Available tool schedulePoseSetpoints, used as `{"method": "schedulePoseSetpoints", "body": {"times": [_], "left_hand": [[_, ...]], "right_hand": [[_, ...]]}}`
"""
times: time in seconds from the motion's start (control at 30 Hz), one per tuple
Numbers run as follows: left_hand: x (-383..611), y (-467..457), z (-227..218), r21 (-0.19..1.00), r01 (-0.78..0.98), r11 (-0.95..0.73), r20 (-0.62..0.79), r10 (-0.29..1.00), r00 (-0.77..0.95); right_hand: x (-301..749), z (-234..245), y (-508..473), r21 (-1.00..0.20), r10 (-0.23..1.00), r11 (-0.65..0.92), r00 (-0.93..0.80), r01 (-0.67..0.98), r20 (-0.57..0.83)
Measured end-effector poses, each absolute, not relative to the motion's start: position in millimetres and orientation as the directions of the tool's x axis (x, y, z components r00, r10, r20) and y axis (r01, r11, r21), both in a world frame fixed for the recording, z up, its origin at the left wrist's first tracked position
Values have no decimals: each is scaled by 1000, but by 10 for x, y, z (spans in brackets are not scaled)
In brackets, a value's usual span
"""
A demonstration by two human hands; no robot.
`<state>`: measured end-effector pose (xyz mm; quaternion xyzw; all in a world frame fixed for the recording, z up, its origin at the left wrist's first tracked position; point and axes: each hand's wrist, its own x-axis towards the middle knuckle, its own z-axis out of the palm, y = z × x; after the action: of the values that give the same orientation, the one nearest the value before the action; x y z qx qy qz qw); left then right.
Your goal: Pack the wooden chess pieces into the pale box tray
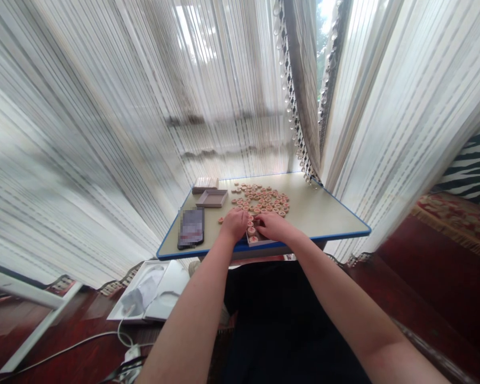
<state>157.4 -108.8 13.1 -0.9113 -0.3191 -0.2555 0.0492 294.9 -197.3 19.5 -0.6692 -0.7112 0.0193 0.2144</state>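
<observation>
A shallow open box [262,242] sits at the table's near edge, with a column of round wooden Chinese chess pieces [252,231] along its left side. My left hand [235,224] is closed over the box's left wall, its fingertips beside the top pieces of that column. From the right, my right hand [278,226] reaches into the box with bent fingers and thumb close to the pieces; what is between them is hidden. Beyond both hands, many loose chess pieces [264,198] lie spread on the table. One single piece [221,220] lies left of my left hand.
On the pale table [324,213] with a blue edge, an empty shallow tray [213,199], a stack of flat pieces [205,184] and a phone [191,228] are at the left. Striped curtains [232,106] hang behind. An open white carton [144,290] and a cable [84,340] lie on the floor.
</observation>
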Motion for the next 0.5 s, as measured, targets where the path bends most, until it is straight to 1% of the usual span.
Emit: {"method": "schedulePoseSetpoints", "body": {"times": [0.13,0.5], "left_hand": [[1575,-1090,138,74,608,-790,492,560,667],[1585,-1083,138,90,609,-788,495,566,659]], "right_hand": [[2916,193,-1967,-260,963,97,-25,961,268],[2920,222,-1954,-230,972,101,-47,968,231]]}}
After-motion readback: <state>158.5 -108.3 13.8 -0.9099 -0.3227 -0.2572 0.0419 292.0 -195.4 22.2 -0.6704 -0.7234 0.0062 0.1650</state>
